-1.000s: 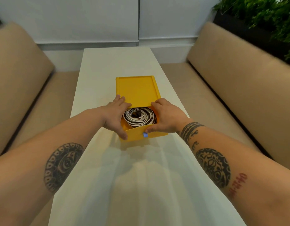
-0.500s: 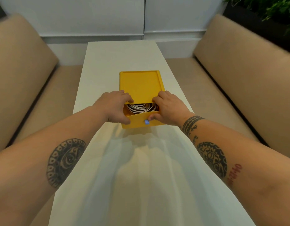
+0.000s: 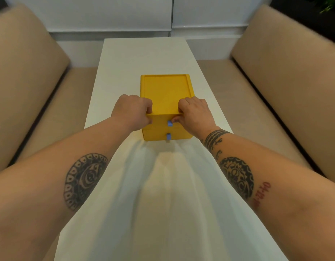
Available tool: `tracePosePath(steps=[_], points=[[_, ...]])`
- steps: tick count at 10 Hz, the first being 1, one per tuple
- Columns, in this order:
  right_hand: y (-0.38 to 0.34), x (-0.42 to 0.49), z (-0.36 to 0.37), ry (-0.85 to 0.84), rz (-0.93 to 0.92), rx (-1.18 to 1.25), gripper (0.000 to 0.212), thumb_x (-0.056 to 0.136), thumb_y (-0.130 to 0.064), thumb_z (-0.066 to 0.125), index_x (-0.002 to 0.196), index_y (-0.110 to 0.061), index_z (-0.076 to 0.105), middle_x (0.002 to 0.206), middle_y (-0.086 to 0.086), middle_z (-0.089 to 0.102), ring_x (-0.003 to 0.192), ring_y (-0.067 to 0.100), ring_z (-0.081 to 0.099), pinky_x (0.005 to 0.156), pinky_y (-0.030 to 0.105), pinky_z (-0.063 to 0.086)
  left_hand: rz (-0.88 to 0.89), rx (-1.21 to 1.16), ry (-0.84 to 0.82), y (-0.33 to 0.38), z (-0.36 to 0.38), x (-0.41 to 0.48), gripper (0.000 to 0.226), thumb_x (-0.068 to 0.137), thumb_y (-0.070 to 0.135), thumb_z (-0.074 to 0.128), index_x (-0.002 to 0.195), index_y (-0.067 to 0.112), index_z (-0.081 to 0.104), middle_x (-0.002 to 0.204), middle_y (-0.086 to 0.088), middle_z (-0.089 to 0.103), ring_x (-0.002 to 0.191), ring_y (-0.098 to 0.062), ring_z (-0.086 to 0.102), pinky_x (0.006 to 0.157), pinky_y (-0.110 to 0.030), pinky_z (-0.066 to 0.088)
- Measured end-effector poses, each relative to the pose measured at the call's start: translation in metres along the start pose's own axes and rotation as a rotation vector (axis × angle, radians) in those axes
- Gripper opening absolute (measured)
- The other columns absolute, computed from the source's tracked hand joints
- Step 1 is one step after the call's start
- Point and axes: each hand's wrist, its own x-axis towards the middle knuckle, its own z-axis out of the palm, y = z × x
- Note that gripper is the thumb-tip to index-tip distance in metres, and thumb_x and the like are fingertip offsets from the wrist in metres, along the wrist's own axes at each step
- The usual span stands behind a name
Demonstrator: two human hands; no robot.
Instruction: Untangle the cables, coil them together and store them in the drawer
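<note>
Scene: we found a yellow drawer unit (image 3: pixel 165 95) standing on a white table (image 3: pixel 144 51), between our two hands
Top drawer (image 3: pixel 162 123): it sat flush with the unit's front face, with no gap that we could see; its blue pull (image 3: pixel 169 123) lay just inboard of our right fingertips
Lower drawer (image 3: pixel 180 136): also flush, directly below both hands, its own blue pull (image 3: pixel 168 136) untouched
Cables: none were visible; we judged them to be inside the top drawer, though the view could not confirm it
Left hand (image 3: pixel 132 113): fingers were curled over the unit's near top edge at its left corner, thumb against the front face; it gripped the unit rather than any cable
Right hand (image 3: pixel 195 114): fingers were curled on the near top edge at the right corner, thumb tip touching the front face just beside the blue pull; we could not tell whether it pinched the pull or only pressed next to it
Key relation: the drawer's travel axis ran straight away from us, between the hands; both hands were about equally near, the right one closer to the pull
Task stage: we judged storage complete, with only release of both hands remaining
Caution: we judged that a pull toward us on release could reopen the drawer
</note>
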Motion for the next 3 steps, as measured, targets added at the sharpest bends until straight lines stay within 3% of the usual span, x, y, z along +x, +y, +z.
tracePosePath(steps=[2,3], points=[[-0.007,-0.004,0.001,0.029,0.072,0.053,0.041,0.08,-0.048,0.074,0.087,-0.012,0.055,0.085,0.007,0.055,0.083,0.029,0.05,0.074,0.038,0.034,-0.042,-0.023,-0.055,0.002,0.001,-0.003,0.029,0.081,0.046,0.074,0.1,0.03,0.06,0.094,-0.001,0.065,0.082,-0.023,0.055,0.069,-0.031,0.042],[-0.018,-0.029,-0.002,0.018,0.16,0.166,0.044,0.084,-0.042,0.072,0.11,-0.01,0.061,0.108,0.011,0.058,0.103,0.033,0.051,0.09,0.044,0.041,-0.054,-0.06,-0.118,0.01,-0.009,-0.003,0.038,0.08,0.054,0.072,0.103,0.027,0.056,0.096,-0.002,0.062,0.083,-0.024,0.055,0.067,-0.033,0.042]])
